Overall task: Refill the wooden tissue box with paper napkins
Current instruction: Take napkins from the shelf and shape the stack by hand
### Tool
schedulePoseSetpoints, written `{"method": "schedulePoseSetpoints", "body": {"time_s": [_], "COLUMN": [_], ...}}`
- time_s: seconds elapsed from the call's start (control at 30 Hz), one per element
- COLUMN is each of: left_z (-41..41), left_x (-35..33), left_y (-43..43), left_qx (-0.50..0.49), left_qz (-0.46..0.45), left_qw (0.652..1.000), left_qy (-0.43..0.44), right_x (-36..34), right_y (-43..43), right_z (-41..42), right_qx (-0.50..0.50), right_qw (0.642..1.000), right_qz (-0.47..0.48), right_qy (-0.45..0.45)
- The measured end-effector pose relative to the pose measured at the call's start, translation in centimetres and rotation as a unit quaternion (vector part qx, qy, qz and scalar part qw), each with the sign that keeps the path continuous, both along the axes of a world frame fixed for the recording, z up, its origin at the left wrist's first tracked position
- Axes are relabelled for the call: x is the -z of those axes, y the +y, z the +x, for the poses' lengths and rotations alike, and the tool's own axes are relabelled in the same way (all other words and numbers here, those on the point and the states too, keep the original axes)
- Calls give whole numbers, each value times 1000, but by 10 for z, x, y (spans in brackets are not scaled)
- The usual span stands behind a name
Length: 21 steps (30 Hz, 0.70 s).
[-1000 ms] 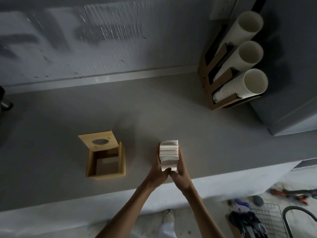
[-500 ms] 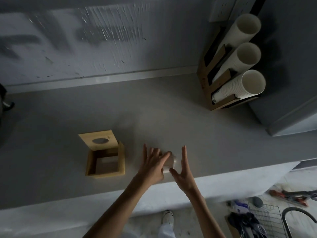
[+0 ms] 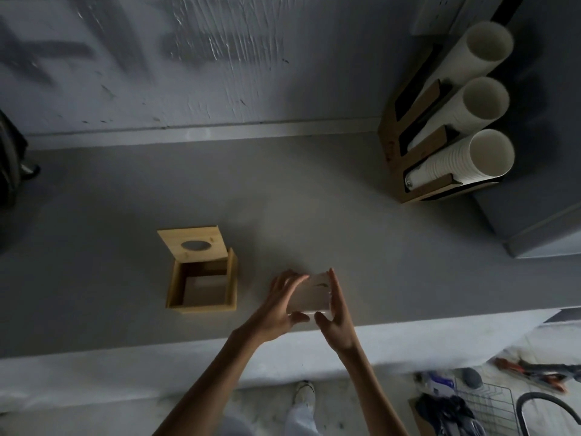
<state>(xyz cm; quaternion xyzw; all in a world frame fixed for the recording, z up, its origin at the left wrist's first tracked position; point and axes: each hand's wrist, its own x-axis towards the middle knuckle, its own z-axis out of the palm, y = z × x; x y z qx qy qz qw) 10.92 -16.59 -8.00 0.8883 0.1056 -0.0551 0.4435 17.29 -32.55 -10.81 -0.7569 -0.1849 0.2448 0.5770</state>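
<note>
Both hands are on the napkin stack (image 3: 310, 292) now, the left hand (image 3: 280, 305) cupped against its left side and the right hand (image 3: 337, 313) flat along its right, gripping it between them near the front edge of the grey counter (image 3: 314, 199). Just left of the stack sits the wooden tissue box (image 3: 202, 287), apart from the hands, its lid (image 3: 193, 243) with the oval hole flipped back and the inside showing. Far right, the cup holder (image 3: 418, 171) carries three white cup stacks.
</note>
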Motion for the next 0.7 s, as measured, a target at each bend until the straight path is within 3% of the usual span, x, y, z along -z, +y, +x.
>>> {"method": "schedulePoseSetpoints", "body": {"time_s": [0.2, 0.33, 0.5, 0.7], "left_z": [-4, -3, -2, 1], "left_x": [0, 6, 9, 14], "left_y": [5, 5, 8, 7], "left_qx": [-76, -33, -19, -19], "left_qz": [-94, -32, -11, -5], "left_qw": [993, 999, 1000, 1000], "left_qy": [-8, 3, -10, -8], "right_x": [5, 5, 0, -15], "right_y": [-2, -5, -19, -18], "right_z": [5, 6, 19, 33], "right_qx": [-2, 13, 168, 97], "right_qw": [1000, 1000, 984, 991], "right_qz": [1, 13, -30, -61], "right_qy": [5, 19, -59, -68]}}
